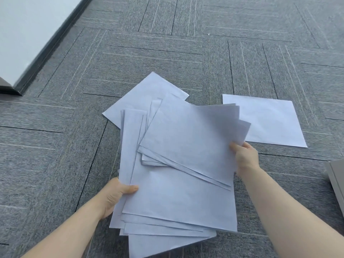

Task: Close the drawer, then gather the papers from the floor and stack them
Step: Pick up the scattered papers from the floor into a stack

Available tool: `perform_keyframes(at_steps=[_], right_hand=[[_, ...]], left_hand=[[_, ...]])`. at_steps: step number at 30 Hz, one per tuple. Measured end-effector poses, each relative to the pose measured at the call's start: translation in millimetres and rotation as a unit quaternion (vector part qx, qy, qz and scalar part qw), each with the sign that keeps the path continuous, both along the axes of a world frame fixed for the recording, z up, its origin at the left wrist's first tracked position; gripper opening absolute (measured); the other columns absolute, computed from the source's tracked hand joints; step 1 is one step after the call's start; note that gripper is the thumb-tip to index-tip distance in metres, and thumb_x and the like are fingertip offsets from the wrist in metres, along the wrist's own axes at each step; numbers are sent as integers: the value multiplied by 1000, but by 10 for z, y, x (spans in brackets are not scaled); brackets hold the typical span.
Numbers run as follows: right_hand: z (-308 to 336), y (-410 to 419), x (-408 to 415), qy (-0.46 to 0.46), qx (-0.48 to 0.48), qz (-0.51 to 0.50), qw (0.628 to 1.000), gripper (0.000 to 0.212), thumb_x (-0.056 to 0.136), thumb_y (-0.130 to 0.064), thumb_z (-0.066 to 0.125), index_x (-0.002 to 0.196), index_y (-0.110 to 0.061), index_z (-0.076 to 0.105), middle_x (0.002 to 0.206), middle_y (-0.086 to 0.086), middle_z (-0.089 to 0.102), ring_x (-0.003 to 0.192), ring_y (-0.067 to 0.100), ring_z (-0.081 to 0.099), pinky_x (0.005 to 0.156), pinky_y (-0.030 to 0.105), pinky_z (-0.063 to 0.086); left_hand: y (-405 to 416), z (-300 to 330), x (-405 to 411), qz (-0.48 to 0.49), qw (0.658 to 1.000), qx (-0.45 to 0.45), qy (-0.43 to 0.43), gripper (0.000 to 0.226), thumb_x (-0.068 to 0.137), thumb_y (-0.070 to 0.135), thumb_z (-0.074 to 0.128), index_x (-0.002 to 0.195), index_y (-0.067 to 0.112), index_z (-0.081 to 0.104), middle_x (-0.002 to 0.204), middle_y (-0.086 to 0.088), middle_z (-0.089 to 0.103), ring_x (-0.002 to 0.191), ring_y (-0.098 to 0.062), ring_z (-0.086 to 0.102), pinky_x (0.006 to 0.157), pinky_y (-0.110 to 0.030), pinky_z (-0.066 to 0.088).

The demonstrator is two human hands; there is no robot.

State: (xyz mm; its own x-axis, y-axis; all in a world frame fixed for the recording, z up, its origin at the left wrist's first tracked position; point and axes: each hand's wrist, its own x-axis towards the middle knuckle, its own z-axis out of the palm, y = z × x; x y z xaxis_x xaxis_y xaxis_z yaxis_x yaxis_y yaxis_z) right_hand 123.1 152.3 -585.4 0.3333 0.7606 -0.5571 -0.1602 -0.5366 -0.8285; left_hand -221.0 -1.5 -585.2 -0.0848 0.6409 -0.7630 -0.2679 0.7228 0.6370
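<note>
A messy bunch of white papers [173,192] sits in the middle, held up over the floor. The sheets are thin, flat and plain, with sharp corners. They do not line up. The bigger lower sheets run long from 6 o'clock up to 12 o'clock. The top sheets [189,138] are turned, and their long side leans from 7 o'clock up to 1 o'clock.

The left hand [113,194] holds the bunch at its 9 o'clock edge. Its grip is tight on the paper, with the thumb on top. The right hand [245,157] holds the top sheets at their 3 o'clock edge, thumb on top too.

One loose sheet [149,94] lies flat on the floor at 12 o'clock, partly hidden behind the bunch. Another loose sheet [271,121] lies flat at 2 o'clock, apart from the bunch.

The floor is grey carpet [55,146], rough, made of square tiles with thin lines. A white wall [28,34] with a dark strip at its foot is at 10 o'clock. A grey box-like corner [337,179] shows at 3 o'clock.
</note>
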Motion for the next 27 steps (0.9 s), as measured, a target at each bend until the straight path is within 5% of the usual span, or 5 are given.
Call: perform_keyframes(at_steps=[6,10,18,21,27], right_hand=[[32,-36,96,8,15,-124,992,18,90,1,60,81,-14,63,80,0,64,67,16,59,67,33,52],[45,-130,174,19,-43,-77,996,11,92,0,60,87,-10,60,85,2,65,75,22,63,73,39,55],[117,-272,174,53,-82,115,989,20,91,3,57,105,-9,64,95,11,72,65,22,72,52,34,58],[141,-286,145,42,-108,175,978,22,89,5,59,107,-7,65,96,13,74,74,29,72,68,42,60],[146,-304,111,14,-94,88,992,23,87,12,56,99,-5,64,89,14,70,65,27,69,64,41,59]], left_hand=[[26,-17,-16,64,998,17,19,42,65,-5,72,106,-4,67,101,-21,73,99,-38,67,97,-52,48],[78,-11,-29,97,995,24,5,40,69,-4,70,108,-5,66,104,-22,72,100,-38,67,96,-50,48],[104,22,36,72,996,44,10,46,65,2,74,110,-1,68,104,-18,73,98,-34,68,91,-46,51],[97,-14,39,60,997,46,33,36,79,2,70,115,1,67,109,-16,72,106,-33,66,95,-51,49],[114,55,84,68,996,40,41,43,77,37,75,106,6,70,98,-13,75,92,-29,71,82,-42,55]])
